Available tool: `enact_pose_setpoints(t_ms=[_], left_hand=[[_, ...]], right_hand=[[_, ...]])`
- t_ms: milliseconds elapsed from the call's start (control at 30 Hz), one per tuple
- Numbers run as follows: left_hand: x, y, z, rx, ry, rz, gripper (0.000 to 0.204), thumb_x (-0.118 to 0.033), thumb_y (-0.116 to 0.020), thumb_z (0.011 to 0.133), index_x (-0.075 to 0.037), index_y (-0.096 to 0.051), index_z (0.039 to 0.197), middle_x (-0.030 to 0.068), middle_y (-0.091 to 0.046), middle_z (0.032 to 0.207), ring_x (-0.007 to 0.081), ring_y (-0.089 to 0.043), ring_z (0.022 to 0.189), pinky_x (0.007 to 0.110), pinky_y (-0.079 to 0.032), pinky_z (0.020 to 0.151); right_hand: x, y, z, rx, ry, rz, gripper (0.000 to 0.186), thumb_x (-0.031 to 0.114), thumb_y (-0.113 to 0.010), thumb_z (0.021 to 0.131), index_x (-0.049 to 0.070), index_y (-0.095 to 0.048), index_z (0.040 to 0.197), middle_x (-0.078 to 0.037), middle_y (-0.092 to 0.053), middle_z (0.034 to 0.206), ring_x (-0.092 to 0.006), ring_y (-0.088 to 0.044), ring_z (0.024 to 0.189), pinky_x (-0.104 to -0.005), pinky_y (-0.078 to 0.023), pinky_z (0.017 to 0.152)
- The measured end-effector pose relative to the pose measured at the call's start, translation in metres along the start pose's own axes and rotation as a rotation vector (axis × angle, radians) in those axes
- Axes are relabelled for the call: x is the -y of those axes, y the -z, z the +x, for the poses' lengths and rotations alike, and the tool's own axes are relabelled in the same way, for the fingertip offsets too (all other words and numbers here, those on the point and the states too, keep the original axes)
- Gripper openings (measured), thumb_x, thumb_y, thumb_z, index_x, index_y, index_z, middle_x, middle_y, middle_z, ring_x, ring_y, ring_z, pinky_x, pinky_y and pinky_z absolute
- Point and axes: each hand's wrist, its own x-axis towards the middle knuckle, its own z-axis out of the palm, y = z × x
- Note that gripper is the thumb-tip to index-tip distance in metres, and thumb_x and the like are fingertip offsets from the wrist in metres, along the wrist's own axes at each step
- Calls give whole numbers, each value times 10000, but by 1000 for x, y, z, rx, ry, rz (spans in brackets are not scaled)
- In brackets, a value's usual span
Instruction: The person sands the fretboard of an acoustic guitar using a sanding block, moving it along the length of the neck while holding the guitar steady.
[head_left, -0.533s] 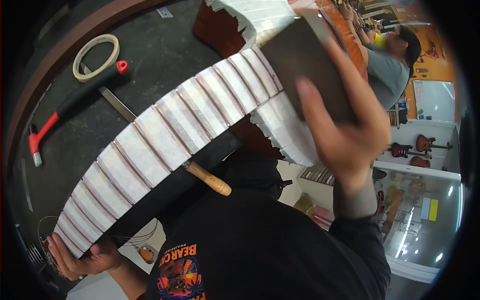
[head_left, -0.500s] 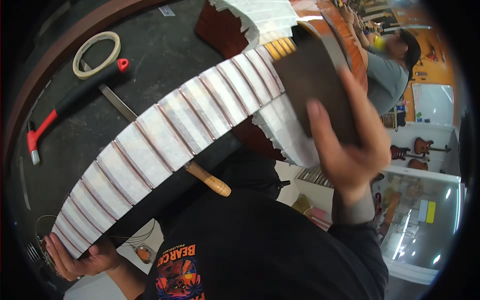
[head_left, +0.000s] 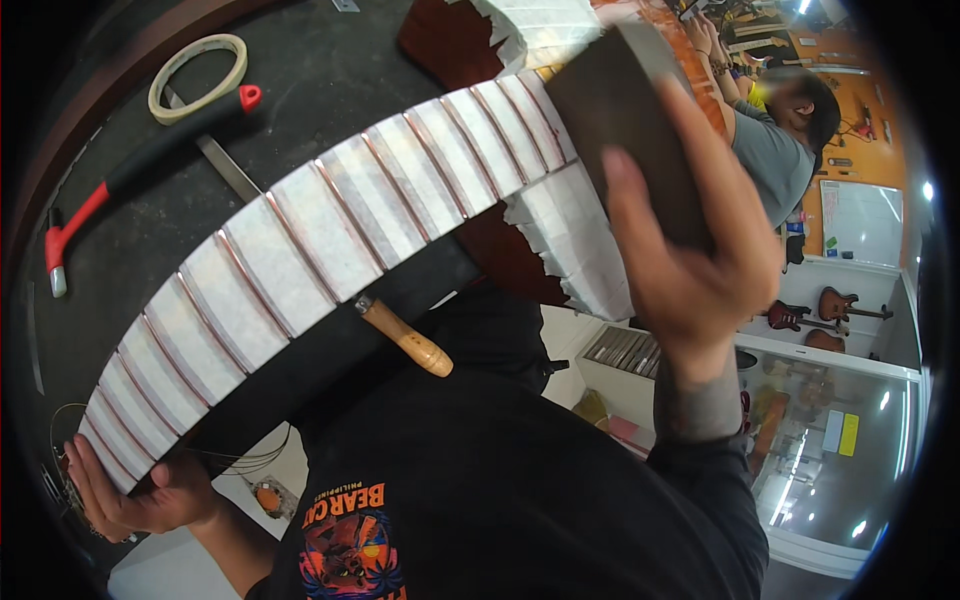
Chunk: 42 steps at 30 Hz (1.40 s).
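Observation:
A guitar neck [head_left: 300, 240] crosses the view, its fretboard covered with strips of white masking tape between the bare frets. At the head end, lower left, my left hand [head_left: 150, 497] is closed round the neck, thumb on the near side and fingers beyond. My right hand [head_left: 700, 260] grips a dark rectangular block [head_left: 635, 130], thumb on one face and fingers along the far edge. The block is by the body end of the fretboard and hides part of it; whether it touches the frets I cannot tell. White tape [head_left: 575, 235] also covers part of the reddish guitar body [head_left: 437, 45].
On the dark bench [head_left: 310, 80] lie a masking tape roll [head_left: 235, 70], a red-and-black hammer [head_left: 150, 165] and a metal strip [head_left: 230, 165]. A wooden-handled tool [head_left: 410, 340] pokes out beneath the neck. Another person [head_left: 775, 150] works at the upper right, near hanging guitars [head_left: 838, 303].
The whole view has shifted slightly, with neck and bench tools lower-left or higher in it. My right hand has slid the block upward, hiding more of the gold-coloured last frets.

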Motion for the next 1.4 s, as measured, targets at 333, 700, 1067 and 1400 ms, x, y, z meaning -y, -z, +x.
enact_pose_setpoints(t_ms=[333, 700, 1067, 1400], left_hand=[[13, 3, -4, 56, -106, 65, 673, -527, -319, 1040, 97, -561, 1116, 167, -657, 1071, 271, -642, 1043, 387, -571, 908], [18, 3, -10, 41, -113, 2, 651, -536, -364, 1031, 76, -580, 1094, 166, -688, 1073, 284, -663, 1019, 386, -574, 878], [9, -2, -8, 17, -45, -63, 594, -518, -386, 1037, 23, -601, 1153, 122, -690, 1153, 258, -601, 1128, 366, -463, 993], [0, 3, -1, 20, 26, -9, 631, -553, -401, 1022, 20, -604, 1193, 113, -681, 1179, 271, -585, 1151, 395, -398, 1002]], right_hand=[[0, 5, 3, 95, -10, 5, 469, -40, -767, 799, -66, -632, 1247, -153, -700, 1180, -186, -687, 1027, -313, -546, 897], [5, 8, -14, 81, -195, 114, 478, -56, -739, 822, -67, -607, 1282, -177, -684, 1182, -200, -671, 1037, -310, -535, 920], [4, 17, -23, 56, -165, 98, 459, -8, -749, 833, -38, -628, 1275, -144, -694, 1180, -162, -668, 1013, -294, -532, 897], [1, 15, -6, 60, -133, 124, 475, -7, -783, 784, -31, -651, 1240, -150, -724, 1070, -168, -697, 952, -276, -542, 828]])
